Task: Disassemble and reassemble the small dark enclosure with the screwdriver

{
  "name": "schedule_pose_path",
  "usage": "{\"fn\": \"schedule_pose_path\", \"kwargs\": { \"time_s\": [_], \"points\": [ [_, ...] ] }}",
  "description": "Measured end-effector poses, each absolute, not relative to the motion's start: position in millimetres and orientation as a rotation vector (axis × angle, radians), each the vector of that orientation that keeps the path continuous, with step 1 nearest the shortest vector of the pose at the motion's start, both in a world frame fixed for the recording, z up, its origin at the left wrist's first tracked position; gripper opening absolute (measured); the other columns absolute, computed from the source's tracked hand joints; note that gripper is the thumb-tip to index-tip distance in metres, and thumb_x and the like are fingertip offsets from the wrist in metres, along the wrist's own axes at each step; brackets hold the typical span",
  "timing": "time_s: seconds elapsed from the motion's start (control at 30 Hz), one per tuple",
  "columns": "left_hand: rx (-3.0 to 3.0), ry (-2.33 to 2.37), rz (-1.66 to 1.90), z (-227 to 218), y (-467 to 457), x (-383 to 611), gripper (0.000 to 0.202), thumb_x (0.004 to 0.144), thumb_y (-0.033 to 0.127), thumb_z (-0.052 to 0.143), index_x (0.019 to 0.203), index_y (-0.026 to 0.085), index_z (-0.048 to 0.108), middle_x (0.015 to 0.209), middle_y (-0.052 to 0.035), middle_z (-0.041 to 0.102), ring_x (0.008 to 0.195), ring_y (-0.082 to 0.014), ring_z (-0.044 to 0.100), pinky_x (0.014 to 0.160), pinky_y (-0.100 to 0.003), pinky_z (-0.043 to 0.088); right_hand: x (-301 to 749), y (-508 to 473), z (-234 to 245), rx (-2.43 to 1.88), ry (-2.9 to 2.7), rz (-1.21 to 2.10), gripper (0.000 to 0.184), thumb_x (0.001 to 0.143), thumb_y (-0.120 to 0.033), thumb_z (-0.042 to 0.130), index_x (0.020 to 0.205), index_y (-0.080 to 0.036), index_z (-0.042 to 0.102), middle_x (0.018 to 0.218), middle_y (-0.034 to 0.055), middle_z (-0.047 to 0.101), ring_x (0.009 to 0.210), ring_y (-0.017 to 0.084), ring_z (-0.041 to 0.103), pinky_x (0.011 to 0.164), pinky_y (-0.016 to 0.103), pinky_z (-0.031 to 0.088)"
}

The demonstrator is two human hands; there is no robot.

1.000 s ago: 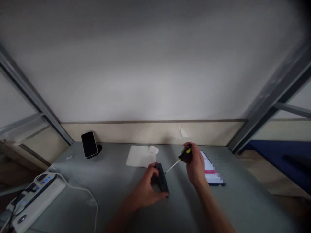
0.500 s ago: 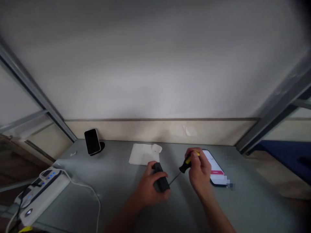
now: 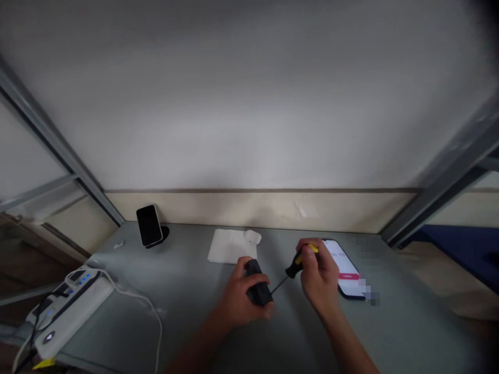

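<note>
A small black box-shaped part (image 3: 258, 286) is gripped by my left hand (image 3: 242, 296), fingers and thumb wrapped around its ends. My right hand (image 3: 317, 270) is closed around the yellow and black handle of a screwdriver (image 3: 297, 263). The screwdriver's thin metal shaft slants down to the left, and its tip meets the right side of the black part. What the tip touches there is too small to make out. Just behind my left hand lies a white paper sheet (image 3: 228, 246) with a small white rounded case (image 3: 252, 237) at its right corner.
A phone (image 3: 349, 276) with a lit screen lies beside my right hand. At the back left, a dark-screened device (image 3: 148, 226) leans on a stand. A white power strip (image 3: 72, 314) with a white cable (image 3: 145, 297) occupies the left edge of the grey table (image 3: 187, 322).
The screwdriver and my right hand have shifted very slightly, with the tip still at the black part. My left hand keeps its grip. The camera view has moved a little.
</note>
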State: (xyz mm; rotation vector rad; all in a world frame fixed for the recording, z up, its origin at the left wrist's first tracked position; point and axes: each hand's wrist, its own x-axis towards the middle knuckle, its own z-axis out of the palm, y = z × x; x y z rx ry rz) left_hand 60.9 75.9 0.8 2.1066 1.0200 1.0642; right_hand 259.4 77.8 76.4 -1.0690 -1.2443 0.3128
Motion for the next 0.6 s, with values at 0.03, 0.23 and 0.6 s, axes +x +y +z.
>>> {"fn": "schedule_pose_path", "kwargs": {
  "time_s": [0.03,0.23,0.6],
  "points": [
    [2.106,1.023,1.065,0.5,76.1,61.1,0.055,0.053,0.016,0.090,0.106,0.025,0.077,0.131,-0.0090,0.044,0.115,-0.0291,0.060,0.102,-0.044,0.057,259.0,77.6,76.3,-1.066,-1.250,0.321,0.030,0.105,-0.044,0.054,0.087,-0.022,0.064,0.068,-0.0023,0.059,0.055,0.013,0.054,0.050,0.023,0.044],
    [2.097,1.004,1.081,-1.9,76.6,61.4,0.054,0.055,0.017,0.091,0.107,0.025,0.077,0.133,-0.0090,0.042,0.118,-0.0298,0.059,0.104,-0.046,0.056,259.0,74.6,83.9,-1.014,-1.306,0.460,0.031,0.104,-0.048,0.056,0.089,-0.023,0.065,0.072,-0.0010,0.060,0.058,0.014,0.055,0.052,0.024,0.045],
    [2.141,0.973,1.115,-6.2,79.3,63.1,0.045,0.060,0.026,0.091,0.102,0.026,0.076,0.130,-0.0068,0.047,0.112,-0.0274,0.061,0.097,-0.044,0.059,239.5,57.1,94.2,-0.544,-1.238,1.313,0.029,0.094,-0.047,0.076,0.095,-0.028,0.054,0.078,-0.0019,0.060,0.055,0.012,0.049,0.052,0.024,0.040]
  ]
}}
